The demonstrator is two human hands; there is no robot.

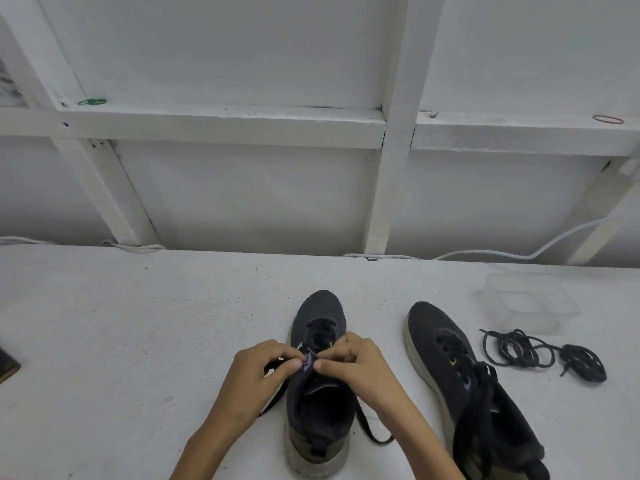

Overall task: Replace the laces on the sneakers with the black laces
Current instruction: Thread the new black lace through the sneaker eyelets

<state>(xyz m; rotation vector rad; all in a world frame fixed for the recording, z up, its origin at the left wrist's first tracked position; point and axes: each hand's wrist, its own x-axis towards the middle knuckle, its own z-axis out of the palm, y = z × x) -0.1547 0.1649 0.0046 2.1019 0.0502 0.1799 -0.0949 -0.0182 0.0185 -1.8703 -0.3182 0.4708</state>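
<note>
Head view, left hand (255, 373), right hand (354, 364) both pinching black lace (273, 400), purple tongue label (308, 362) (unreadable)

Dim, flat, grayish light, soft shadows, wide-angle bend at edges — pic slightly soft

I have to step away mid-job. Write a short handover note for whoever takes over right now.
Left hand and right hand pinch the lace at the tongue of the left sneaker; its ends trail on the table.
Right sneaker: dark lace threaded, untied.
Loose black laces lie coiled right of it, near a clear container.
Whether the threaded laces are new cannot be told.
Left: finish lacing, tie both.
</note>
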